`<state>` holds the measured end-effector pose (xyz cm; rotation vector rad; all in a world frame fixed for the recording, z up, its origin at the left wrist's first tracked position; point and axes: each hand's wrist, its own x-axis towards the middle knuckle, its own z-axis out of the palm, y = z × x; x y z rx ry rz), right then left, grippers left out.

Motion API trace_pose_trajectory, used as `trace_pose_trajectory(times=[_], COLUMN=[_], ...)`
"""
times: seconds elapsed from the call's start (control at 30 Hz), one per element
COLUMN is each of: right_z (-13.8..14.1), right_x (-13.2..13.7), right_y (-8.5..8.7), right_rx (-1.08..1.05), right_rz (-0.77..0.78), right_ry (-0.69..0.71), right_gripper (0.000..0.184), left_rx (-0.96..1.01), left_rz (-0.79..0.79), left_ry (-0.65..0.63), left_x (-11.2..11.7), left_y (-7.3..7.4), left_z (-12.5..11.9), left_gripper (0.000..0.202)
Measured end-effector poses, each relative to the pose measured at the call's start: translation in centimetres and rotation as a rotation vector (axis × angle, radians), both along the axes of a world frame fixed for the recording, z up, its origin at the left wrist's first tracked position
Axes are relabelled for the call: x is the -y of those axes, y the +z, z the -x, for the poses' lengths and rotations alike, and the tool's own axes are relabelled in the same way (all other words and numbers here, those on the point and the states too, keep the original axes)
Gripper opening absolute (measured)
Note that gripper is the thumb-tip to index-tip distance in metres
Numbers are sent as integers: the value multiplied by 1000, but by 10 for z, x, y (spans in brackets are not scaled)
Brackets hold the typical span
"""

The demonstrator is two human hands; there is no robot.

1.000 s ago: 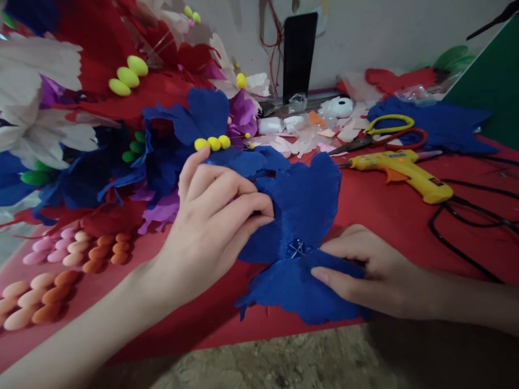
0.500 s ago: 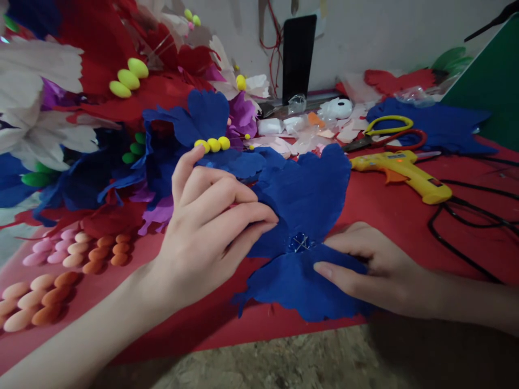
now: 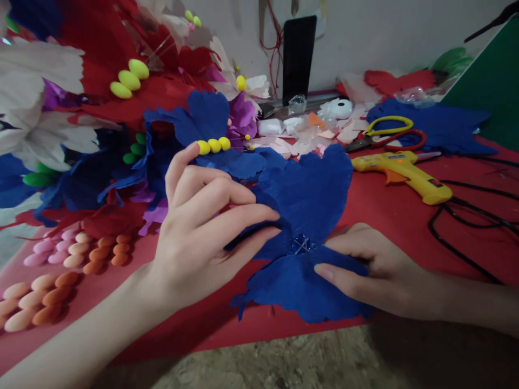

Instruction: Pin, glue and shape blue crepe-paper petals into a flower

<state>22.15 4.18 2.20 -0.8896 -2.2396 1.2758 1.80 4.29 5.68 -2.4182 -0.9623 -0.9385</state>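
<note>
- Our blue flower (image 3: 304, 216) lies left of the yellow glue gun (image 3: 405, 175), nearer us.
- On the glue gun's near side, our right hand (image 3: 381, 275) has its fingers grasping the lower petal (image 3: 298, 289).
- Farther left of the gun, our left hand (image 3: 198, 237) has its fingers slightly parted, released, at the left petal (image 3: 272, 247).
- We see scissors (image 3: 392, 134) just behind the gun, 3 yellow beads (image 3: 214, 146) to its left.

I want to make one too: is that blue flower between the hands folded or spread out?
Spread: the blue flower has petals fanning out around a silvery cross in its middle.
</note>
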Motion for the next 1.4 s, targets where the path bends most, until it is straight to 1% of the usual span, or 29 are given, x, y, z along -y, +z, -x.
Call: trace_pose_trajectory(times=[0.3,0.5,0.63,0.7,0.83,1.07,1.17,1.3,1.4], right_z=[0,1,1,1,1,2,2,1,1], right_x=[0,-1,0,0,1,0,0,1,3], right_y=[-1,0,-1,-2,-2,-4,-4,-5,-4], right_rx=[3,-15,-4,5,26,22,22,29,47], right_rz=[20,5,-10,0,17,-93,-131,-148,-139], right_ry=[-2,15,-1,-5,8,41,44,53,53], right_gripper=[35,34,35,35,34,35,35,35,36], left_rx=[-4,-15,5,28,43,7,-21,-42,-51], left_rz=[-14,-1,15,45,58,53,55,67,74], left_ry=[-18,-19,-31,-15,18,-32,-22,-3,-16], left_x=[0,-1,0,1,2,0,0,1,3], left_y=[-1,0,0,1,3,1,0,-2,-3], left_z=[1,1,0,0,-1,-1,-1,-4,-6], left_gripper=[7,7,6,10,7,7,8,11,13])
